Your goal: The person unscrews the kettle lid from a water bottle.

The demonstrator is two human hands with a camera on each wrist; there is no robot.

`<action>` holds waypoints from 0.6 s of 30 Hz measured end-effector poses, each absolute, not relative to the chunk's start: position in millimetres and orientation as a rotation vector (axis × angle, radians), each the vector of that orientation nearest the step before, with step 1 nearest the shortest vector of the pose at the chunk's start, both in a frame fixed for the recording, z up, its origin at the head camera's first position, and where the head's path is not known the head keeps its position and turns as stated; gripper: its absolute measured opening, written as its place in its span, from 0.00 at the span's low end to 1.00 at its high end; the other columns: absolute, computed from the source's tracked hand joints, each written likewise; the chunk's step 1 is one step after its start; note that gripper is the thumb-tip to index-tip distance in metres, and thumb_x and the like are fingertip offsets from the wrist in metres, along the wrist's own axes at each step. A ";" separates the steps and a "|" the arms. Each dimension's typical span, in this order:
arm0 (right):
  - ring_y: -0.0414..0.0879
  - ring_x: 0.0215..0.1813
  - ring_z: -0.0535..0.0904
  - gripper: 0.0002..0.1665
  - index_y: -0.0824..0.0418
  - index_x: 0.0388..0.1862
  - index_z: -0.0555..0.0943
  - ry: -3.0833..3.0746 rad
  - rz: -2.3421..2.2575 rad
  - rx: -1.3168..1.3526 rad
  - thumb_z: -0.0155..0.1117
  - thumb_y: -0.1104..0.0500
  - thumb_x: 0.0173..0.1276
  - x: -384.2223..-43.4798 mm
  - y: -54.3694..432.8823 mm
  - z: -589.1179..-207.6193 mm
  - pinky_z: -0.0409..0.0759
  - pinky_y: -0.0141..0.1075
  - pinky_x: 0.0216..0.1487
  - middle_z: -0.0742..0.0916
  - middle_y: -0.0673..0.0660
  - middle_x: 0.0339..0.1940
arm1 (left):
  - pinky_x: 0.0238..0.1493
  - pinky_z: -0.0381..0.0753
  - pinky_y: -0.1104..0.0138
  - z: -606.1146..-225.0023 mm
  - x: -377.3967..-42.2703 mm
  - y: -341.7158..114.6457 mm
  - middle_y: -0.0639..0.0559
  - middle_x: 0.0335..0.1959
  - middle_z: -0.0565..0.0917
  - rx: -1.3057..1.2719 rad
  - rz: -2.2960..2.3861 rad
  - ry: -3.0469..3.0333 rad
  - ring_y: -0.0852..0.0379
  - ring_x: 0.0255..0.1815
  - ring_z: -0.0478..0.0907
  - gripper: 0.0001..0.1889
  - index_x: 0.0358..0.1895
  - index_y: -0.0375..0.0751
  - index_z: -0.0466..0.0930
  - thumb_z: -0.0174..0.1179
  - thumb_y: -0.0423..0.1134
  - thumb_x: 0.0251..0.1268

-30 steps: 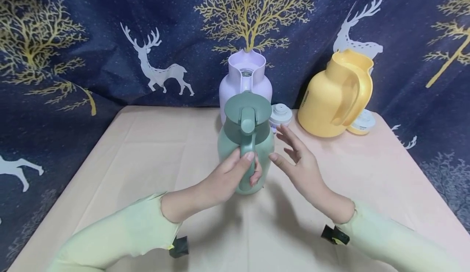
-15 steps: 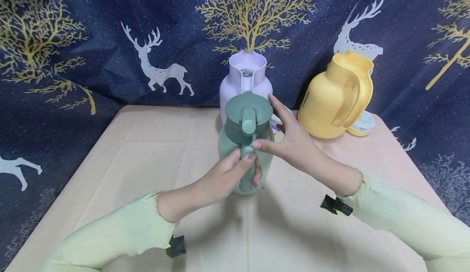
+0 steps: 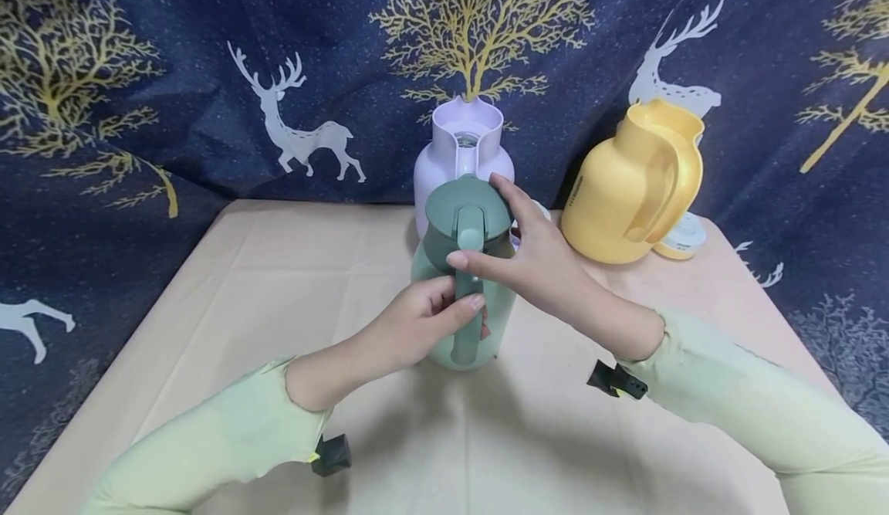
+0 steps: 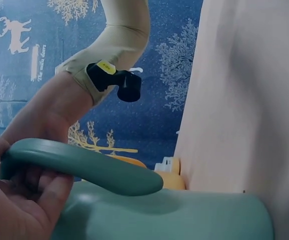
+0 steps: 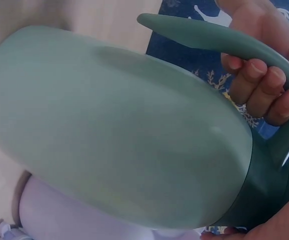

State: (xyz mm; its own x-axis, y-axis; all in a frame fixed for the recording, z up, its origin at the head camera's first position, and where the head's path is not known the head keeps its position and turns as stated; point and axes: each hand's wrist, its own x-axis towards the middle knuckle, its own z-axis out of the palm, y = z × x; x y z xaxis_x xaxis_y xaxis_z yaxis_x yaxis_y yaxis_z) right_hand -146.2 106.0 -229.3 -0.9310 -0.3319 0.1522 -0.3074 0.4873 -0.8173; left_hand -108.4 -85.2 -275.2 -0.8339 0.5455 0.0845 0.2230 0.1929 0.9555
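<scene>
A green thermos jug (image 3: 430,268) stands upright on the table in the head view, its handle towards me and its dark green lid (image 3: 451,198) on top. My left hand (image 3: 410,326) grips the handle (image 4: 84,162), thumb across the near side and fingers curled through the loop. Around the lid and neck from the right goes my right hand (image 3: 549,268): thumb over the handle's top, index finger at the lid's far rim. Its other fingers are mostly hidden behind the jug. The right wrist view shows the pale green body (image 5: 119,130) close up.
A lilac jug (image 3: 428,171) without its lid stands right behind the green one. To the right is a topless yellow jug (image 3: 604,198), with a yellow and white lid (image 3: 683,237) beside it. A patterned blue cloth (image 3: 312,5) hangs behind the table (image 3: 278,291).
My right hand has come in from the right and up onto the jug's lid and neck, its thumb crossing over the handle. My left hand keeps its hold; the jug stays in place.
</scene>
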 end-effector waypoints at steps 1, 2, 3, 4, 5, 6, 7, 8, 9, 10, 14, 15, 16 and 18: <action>0.54 0.83 0.60 0.63 0.56 0.85 0.50 2.694 -1.474 -0.576 0.75 0.40 0.62 -145.8 105.1 -229.8 0.61 0.56 0.81 0.62 0.57 0.84 | 0.52 0.84 0.64 -275.1 -109.2 -85.4 0.36 0.39 0.88 0.738 1.681 2.200 0.63 0.41 0.85 0.18 0.46 0.28 0.80 0.53 0.44 0.79; 0.53 0.83 0.60 0.60 0.56 0.84 0.51 2.706 -1.475 -0.574 0.75 0.44 0.63 -145.6 104.1 -230.4 0.61 0.56 0.81 0.62 0.57 0.84 | 0.52 0.84 0.63 -275.3 -109.9 -85.4 0.36 0.39 0.88 0.740 1.674 2.206 0.63 0.40 0.85 0.17 0.46 0.28 0.80 0.52 0.43 0.79; 0.53 0.83 0.60 0.59 0.56 0.84 0.52 2.719 -1.478 -0.575 0.75 0.47 0.63 -145.6 103.2 -231.2 0.61 0.56 0.81 0.63 0.57 0.84 | 0.51 0.85 0.64 -275.9 -110.8 -85.4 0.36 0.38 0.88 0.745 1.673 2.208 0.63 0.40 0.85 0.17 0.45 0.28 0.80 0.53 0.43 0.79; 0.52 0.83 0.59 0.58 0.57 0.84 0.53 2.731 -1.481 -0.576 0.75 0.48 0.63 -145.5 102.3 -231.9 0.60 0.55 0.82 0.63 0.57 0.84 | 0.51 0.85 0.64 -276.4 -111.4 -85.4 0.36 0.38 0.88 0.751 1.675 2.209 0.63 0.40 0.86 0.17 0.45 0.28 0.80 0.53 0.43 0.79; 0.52 0.83 0.59 0.57 0.57 0.84 0.54 2.744 -1.483 -0.577 0.75 0.49 0.63 -145.6 101.6 -232.7 0.59 0.55 0.82 0.63 0.57 0.84 | 0.50 0.85 0.64 -276.8 -112.2 -85.2 0.36 0.38 0.88 0.757 1.677 2.210 0.63 0.39 0.86 0.17 0.44 0.28 0.80 0.53 0.43 0.79; 0.51 0.83 0.59 0.57 0.57 0.83 0.54 2.763 -1.478 -0.578 0.75 0.49 0.62 -145.6 100.9 -233.4 0.59 0.54 0.82 0.63 0.56 0.84 | 0.49 0.85 0.65 -277.3 -113.0 -85.3 0.36 0.37 0.88 0.767 1.678 2.210 0.63 0.39 0.86 0.17 0.44 0.28 0.80 0.53 0.43 0.79; 0.51 0.83 0.59 0.57 0.58 0.83 0.55 2.781 -1.471 -0.581 0.75 0.49 0.62 -145.8 100.3 -234.2 0.59 0.54 0.82 0.63 0.57 0.84 | 0.48 0.85 0.65 -277.4 -113.8 -85.4 0.35 0.37 0.88 0.775 1.680 2.209 0.63 0.38 0.86 0.17 0.43 0.28 0.79 0.53 0.43 0.79; 0.52 0.83 0.59 0.57 0.58 0.83 0.56 2.796 -1.467 -0.590 0.75 0.49 0.62 -146.1 100.0 -234.7 0.59 0.54 0.82 0.63 0.57 0.84 | 0.47 0.85 0.66 -277.6 -114.5 -85.6 0.35 0.37 0.88 0.780 1.683 2.208 0.63 0.38 0.85 0.17 0.43 0.28 0.79 0.53 0.43 0.79; 0.52 0.83 0.59 0.56 0.58 0.82 0.56 2.804 -1.472 -0.604 0.75 0.49 0.62 -146.4 99.5 -235.3 0.58 0.54 0.82 0.63 0.57 0.83 | 0.46 0.84 0.67 -277.8 -115.2 -85.8 0.35 0.36 0.88 0.786 1.684 2.206 0.63 0.38 0.85 0.17 0.42 0.28 0.79 0.53 0.43 0.78; 0.53 0.82 0.60 0.55 0.59 0.82 0.57 2.814 -1.473 -0.617 0.75 0.49 0.62 -146.5 99.2 -235.9 0.59 0.54 0.82 0.64 0.58 0.83 | 0.46 0.84 0.67 -277.6 -115.6 -86.0 0.35 0.36 0.88 0.789 1.681 2.208 0.63 0.37 0.85 0.16 0.41 0.28 0.79 0.53 0.42 0.78; 0.54 0.79 0.65 0.52 0.59 0.81 0.60 2.842 -1.482 -0.661 0.73 0.49 0.62 -146.7 99.1 -238.8 0.62 0.55 0.80 0.66 0.58 0.82 | 0.45 0.83 0.68 -277.3 -116.6 -86.8 0.36 0.35 0.88 0.795 1.666 2.214 0.63 0.37 0.84 0.15 0.40 0.29 0.79 0.52 0.41 0.77; 0.54 0.79 0.65 0.52 0.59 0.81 0.60 2.844 -1.491 -0.666 0.73 0.49 0.62 -146.7 99.2 -239.4 0.63 0.55 0.79 0.66 0.58 0.82 | 0.45 0.83 0.68 -277.2 -116.7 -86.7 0.36 0.35 0.88 0.797 1.662 2.212 0.63 0.37 0.84 0.15 0.40 0.29 0.79 0.52 0.41 0.77; 0.54 0.78 0.66 0.52 0.59 0.80 0.60 2.846 -1.497 -0.670 0.72 0.49 0.62 -146.6 99.7 -240.0 0.63 0.55 0.79 0.67 0.58 0.81 | 0.45 0.83 0.68 -277.0 -116.8 -86.4 0.36 0.35 0.88 0.802 1.661 2.209 0.63 0.37 0.84 0.15 0.40 0.29 0.79 0.52 0.41 0.78; 0.54 0.77 0.67 0.51 0.59 0.80 0.61 2.849 -1.512 -0.682 0.72 0.50 0.61 -146.5 100.8 -240.8 0.63 0.55 0.78 0.68 0.59 0.80 | 0.46 0.84 0.67 -276.8 -116.9 -85.7 0.35 0.35 0.88 0.813 1.659 2.200 0.63 0.37 0.85 0.15 0.40 0.28 0.79 0.52 0.41 0.78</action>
